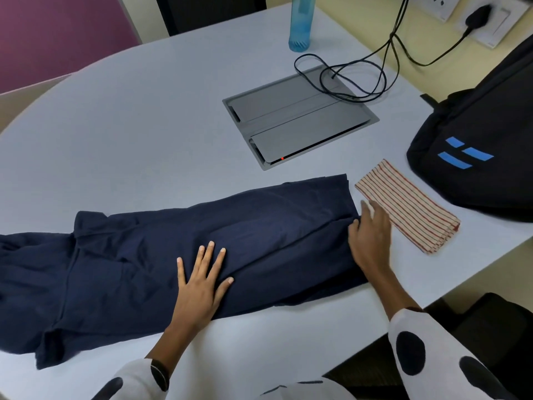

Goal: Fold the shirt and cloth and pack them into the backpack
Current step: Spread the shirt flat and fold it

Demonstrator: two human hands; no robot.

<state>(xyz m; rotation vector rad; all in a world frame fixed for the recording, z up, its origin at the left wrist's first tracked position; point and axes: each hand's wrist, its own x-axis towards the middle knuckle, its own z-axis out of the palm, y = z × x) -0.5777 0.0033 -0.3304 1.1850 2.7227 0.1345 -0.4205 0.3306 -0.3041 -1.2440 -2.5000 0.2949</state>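
A navy shirt point(144, 255) lies folded lengthwise into a long strip across the near part of the table. My left hand point(202, 281) presses flat on its middle with fingers spread. My right hand point(370, 238) rests at the shirt's right hem edge, fingers extended and touching the fabric. A striped cream-and-red cloth point(406, 206) lies folded in a narrow rectangle just right of that hand. The black backpack point(476, 145) with blue stripes stands at the table's right edge, beyond the cloth.
A grey cable hatch point(300, 116) is set into the pale table point(129, 125), with black cables point(346, 79) looped over it. A blue water bottle point(301, 24) stands at the back. A dark chair point(490, 321) sits near right.
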